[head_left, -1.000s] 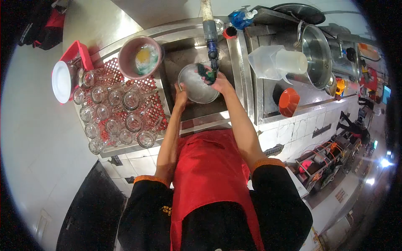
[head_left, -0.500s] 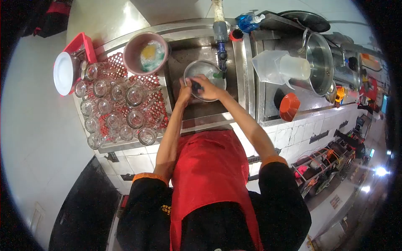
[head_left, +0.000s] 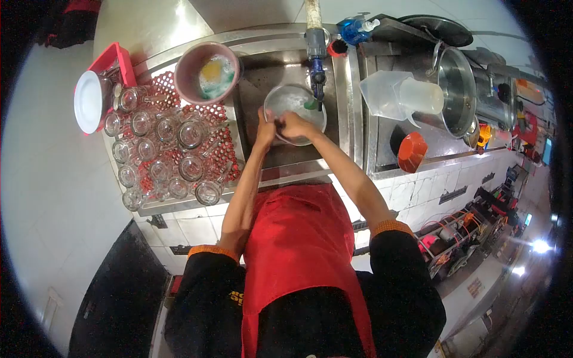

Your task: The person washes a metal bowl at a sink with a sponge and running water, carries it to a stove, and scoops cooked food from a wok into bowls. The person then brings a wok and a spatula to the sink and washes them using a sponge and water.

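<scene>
A round, clear-looking bowl [head_left: 307, 122] is in the metal sink [head_left: 250, 80], below the tap [head_left: 317, 71]. My left hand [head_left: 266, 128] is closed at the bowl's left side, with its fingers partly hidden. Close beside it, my right hand [head_left: 294, 126] is closed over the bowl's lower left part; what lies under its fingers cannot be made out. Something green [head_left: 310, 104] shows at the bowl's upper right, near the tap's mouth. Left of the sink stands a pink bowl [head_left: 186, 74] with suds and a yellow thing inside.
Several glass mugs [head_left: 191, 168] stand on a red perforated mat [head_left: 224, 149] at the left, near a white bowl [head_left: 88, 102] and a pink basket [head_left: 124, 62]. To the right are a plastic jug [head_left: 378, 95], an orange bowl [head_left: 412, 152] and a large pot [head_left: 456, 95].
My right hand has moved from the bowl's right side to its lower left, beside my left hand. The green thing that was near my right hand now shows apart from it.
</scene>
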Motion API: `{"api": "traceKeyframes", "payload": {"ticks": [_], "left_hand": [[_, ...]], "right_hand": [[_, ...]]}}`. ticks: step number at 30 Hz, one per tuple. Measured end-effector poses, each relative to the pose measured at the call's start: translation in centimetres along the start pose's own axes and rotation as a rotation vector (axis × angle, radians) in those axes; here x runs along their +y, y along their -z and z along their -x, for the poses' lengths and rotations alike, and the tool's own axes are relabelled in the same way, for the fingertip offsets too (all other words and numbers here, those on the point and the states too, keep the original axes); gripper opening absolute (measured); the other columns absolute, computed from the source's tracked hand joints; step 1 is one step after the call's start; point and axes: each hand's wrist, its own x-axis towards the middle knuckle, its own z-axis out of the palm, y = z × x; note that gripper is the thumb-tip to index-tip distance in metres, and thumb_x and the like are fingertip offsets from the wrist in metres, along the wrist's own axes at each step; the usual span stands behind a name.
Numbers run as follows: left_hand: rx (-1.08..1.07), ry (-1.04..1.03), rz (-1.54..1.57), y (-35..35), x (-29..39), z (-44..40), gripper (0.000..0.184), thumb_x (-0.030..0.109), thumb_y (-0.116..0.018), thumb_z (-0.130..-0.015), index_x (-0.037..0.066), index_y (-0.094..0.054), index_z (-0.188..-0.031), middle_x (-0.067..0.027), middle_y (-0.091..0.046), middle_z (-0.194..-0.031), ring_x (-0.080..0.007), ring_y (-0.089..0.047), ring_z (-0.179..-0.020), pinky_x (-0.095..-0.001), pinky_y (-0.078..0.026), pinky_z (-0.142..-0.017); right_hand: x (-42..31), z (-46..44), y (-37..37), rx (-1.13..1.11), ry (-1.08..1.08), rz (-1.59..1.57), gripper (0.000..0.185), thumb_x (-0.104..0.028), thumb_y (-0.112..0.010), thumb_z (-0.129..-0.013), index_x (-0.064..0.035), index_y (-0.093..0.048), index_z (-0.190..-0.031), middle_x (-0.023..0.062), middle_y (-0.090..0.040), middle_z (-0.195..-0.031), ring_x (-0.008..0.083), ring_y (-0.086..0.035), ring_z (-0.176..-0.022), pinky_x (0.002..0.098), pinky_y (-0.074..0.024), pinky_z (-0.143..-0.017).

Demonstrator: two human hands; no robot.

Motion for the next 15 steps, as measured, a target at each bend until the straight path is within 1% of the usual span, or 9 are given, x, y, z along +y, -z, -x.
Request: {"api": "traceKeyframes", "payload": {"ticks": [2,4,5,6,9,10,12,13,15], "left_hand": [[-0.043,0.15,0.085,-0.5,-0.6,0.7,0.086,0.065,-0.034,-0.092,0.009,-0.004,-0.15,-0.0245,-0.034,-0.143,-0.0341,-0.037,-0.131,-0.0406,-0.034,-0.103],[-0.026,0.141,0.022,0.0,-0.8,1.4,0.086,0.065,-0.034,-0.092,0.008,-0.004,-0.15,-0.0246,-0.033,-0.144,-0.0335,-0.036,-0.131,-0.0398,-0.033,-0.104],[-0.008,0.124,-0.035,0.3,-0.6,1.7,0.087,0.065,-0.033,-0.092,0.007,-0.004,-0.15,-0.0248,-0.032,-0.144,-0.0329,-0.036,-0.132,-0.0391,-0.032,-0.105],[0.035,-0.002,-0.041,0.2,1.9,3.1,0.058,0.051,-0.028,-0.099,0.01,-0.027,-0.141,-0.025,-0.048,-0.13,-0.038,-0.046,-0.123,-0.0418,-0.036,-0.1],[-0.018,-0.036,0.004,1.2,2.3,2.4,0.081,0.063,-0.033,-0.093,0.008,-0.011,-0.149,-0.0238,-0.035,-0.143,-0.0342,-0.036,-0.132,-0.0389,-0.032,-0.104],[0.013,-0.01,0.017,0.8,2.3,2.3,0.08,0.063,-0.034,-0.093,0.007,-0.017,-0.147,-0.0237,-0.035,-0.143,-0.034,-0.036,-0.131,-0.0383,-0.032,-0.104],[-0.003,-0.004,-0.038,-0.1,-1.1,0.5,0.079,0.063,-0.034,-0.093,0.006,-0.018,-0.146,-0.0229,-0.04,-0.137,-0.0329,-0.041,-0.126,-0.0385,-0.034,-0.101],[-0.013,0.0,-0.091,-0.5,-2.6,-0.2,0.078,0.062,-0.034,-0.094,0.006,-0.019,-0.146,-0.0221,-0.045,-0.132,-0.0319,-0.046,-0.12,-0.0387,-0.036,-0.099],[-0.042,-0.035,-0.149,-0.3,-3.2,-0.2,0.075,0.061,-0.034,-0.094,0.006,-0.021,-0.144,-0.0202,-0.048,-0.125,-0.0301,-0.048,-0.112,-0.039,-0.038,-0.096]], "right_hand": [[1.2,-0.5,-1.8,0.07,0.115,-0.202,0.03,-0.018,-0.065,-0.071,0.0033,-0.066,-0.092,0.0287,-0.064,-0.094,0.0454,-0.062,-0.084,0.0457,-0.0516,-0.078],[2.2,-0.7,-3.9,0.508,0.037,0.039,0.031,-0.012,-0.061,-0.076,0.0007,-0.061,-0.104,0.0269,-0.062,-0.102,0.0413,-0.063,-0.083,0.0469,-0.0497,-0.08],[1.1,-0.5,-2.9,0.498,-0.089,0.091,0.026,-0.01,-0.058,-0.08,0.0004,-0.061,-0.104,0.0258,-0.063,-0.102,0.0383,-0.064,-0.083,0.0474,-0.0491,-0.081],[0.4,-0.4,-2.2,0.477,-0.214,0.144,0.023,-0.008,-0.054,-0.083,0.0001,-0.061,-0.103,0.0248,-0.064,-0.101,0.0353,-0.065,-0.083,0.0479,-0.0485,-0.081],[-0.8,0.9,-1.3,0.099,-0.176,0.503,0.025,-0.009,-0.058,-0.081,0.0019,-0.061,-0.102,0.0256,-0.064,-0.097,0.0367,-0.065,-0.086,0.0464,-0.0502,-0.079],[-1.1,1.2,-1.0,0.101,-0.18,0.5,0.025,-0.009,-0.058,-0.081,0.0019,-0.061,-0.102,0.0256,-0.064,-0.097,0.0367,-0.065,-0.086,0.0464,-0.0502,-0.079],[-2.2,1.9,0.0,-0.247,-0.11,0.274,0.033,-0.013,-0.064,-0.075,0.0052,-0.061,-0.102,0.0255,-0.066,-0.094,0.0388,-0.065,-0.089,0.0436,-0.0504,-0.081],[-1.4,1.0,-0.5,-0.245,-0.116,0.271,0.033,-0.013,-0.064,-0.075,0.0052,-0.061,-0.102,0.0255,-0.066,-0.094,0.0388,-0.065,-0.089,0.0436,-0.0504,-0.081],[0.7,-1.6,-1.4,0.004,-0.063,-0.261,0.049,-0.018,-0.069,-0.07,0.0086,-0.057,-0.109,0.0274,-0.063,-0.104,0.0401,-0.061,-0.1,0.041,-0.0466,-0.091]]}}
